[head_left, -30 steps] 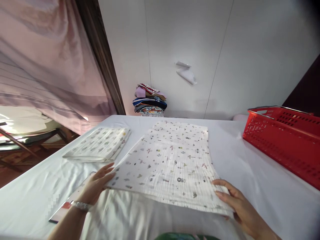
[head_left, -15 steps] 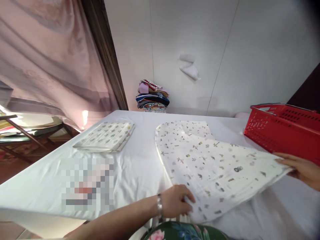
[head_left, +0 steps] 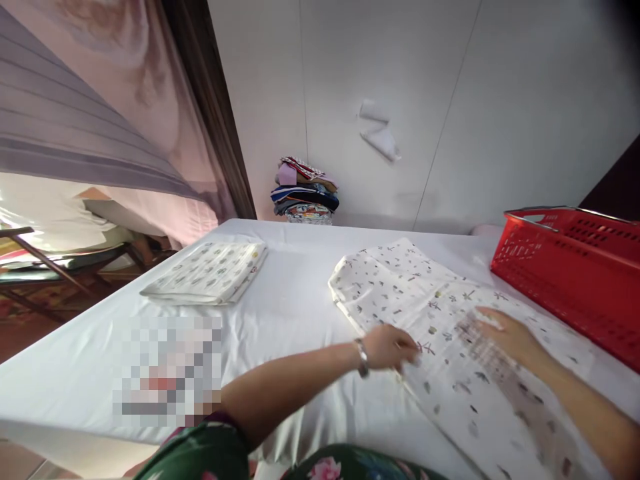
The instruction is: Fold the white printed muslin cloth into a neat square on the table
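Observation:
A white cotton cloth with small plant and animal prints (head_left: 380, 287) lies spread at a slant on the table, its near corner running down past the bottom of the view. My left hand (head_left: 387, 347), with a silver bracelet at the wrist, is over the cloth's left edge, fingers loosely bent and apart, their tips blurred. My right hand (head_left: 505, 333) reaches over the cloth's middle; its fingers are stretched out and smeared by motion. Shadow under the right forearm darkens the fabric.
A folded patterned cloth (head_left: 207, 270) lies on the white-covered table (head_left: 295, 287) at left, with a pixelated patch (head_left: 167, 373) nearer me. A red plastic basket (head_left: 575, 280) stands at the right edge. Beyond the table are stacked folded clothes (head_left: 305, 190) and a pink curtain (head_left: 165, 133).
My right hand has let go of the cloth's right corner and moved left over its middle. My left hand has moved up and right. The cloth has turned, its near part now lower right.

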`<state>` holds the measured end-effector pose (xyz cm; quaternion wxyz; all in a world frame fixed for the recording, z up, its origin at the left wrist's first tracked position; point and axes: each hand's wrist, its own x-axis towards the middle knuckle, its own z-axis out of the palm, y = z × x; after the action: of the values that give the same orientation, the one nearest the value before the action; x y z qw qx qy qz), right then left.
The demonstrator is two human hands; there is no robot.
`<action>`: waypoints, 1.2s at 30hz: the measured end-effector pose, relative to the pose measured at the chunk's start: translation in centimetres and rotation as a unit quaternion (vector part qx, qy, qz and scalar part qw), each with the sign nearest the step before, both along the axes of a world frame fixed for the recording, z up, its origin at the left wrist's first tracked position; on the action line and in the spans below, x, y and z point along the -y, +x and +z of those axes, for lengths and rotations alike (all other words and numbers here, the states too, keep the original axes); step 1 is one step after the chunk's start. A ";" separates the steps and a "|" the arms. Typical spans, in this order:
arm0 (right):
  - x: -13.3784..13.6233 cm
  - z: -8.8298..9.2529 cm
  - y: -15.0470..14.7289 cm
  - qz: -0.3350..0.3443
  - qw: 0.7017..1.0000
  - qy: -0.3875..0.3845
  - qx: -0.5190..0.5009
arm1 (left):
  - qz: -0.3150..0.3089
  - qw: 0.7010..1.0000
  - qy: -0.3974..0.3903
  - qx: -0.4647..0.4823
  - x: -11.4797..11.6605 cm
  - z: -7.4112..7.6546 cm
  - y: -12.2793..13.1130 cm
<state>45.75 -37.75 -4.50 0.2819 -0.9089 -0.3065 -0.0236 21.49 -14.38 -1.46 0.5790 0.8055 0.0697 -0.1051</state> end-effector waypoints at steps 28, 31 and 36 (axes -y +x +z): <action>-28.6 -1.6 -9.4 0.101 0.844 0.271 -0.451 | 0.322 0.888 0.303 0.130 -16.8 -2.7 2.9; -28.2 -1.7 -9.4 0.109 0.805 0.306 -0.496 | 0.293 0.883 0.325 0.168 -18.7 -2.4 5.0; -28.2 -1.8 -9.4 0.120 0.790 0.329 -0.503 | 0.160 0.894 0.381 0.173 -20.2 -2.5 8.4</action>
<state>36.36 -9.51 -6.34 0.6785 -0.6005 -0.2020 0.3717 29.85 5.78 -3.93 0.2401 0.9476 0.1312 0.1647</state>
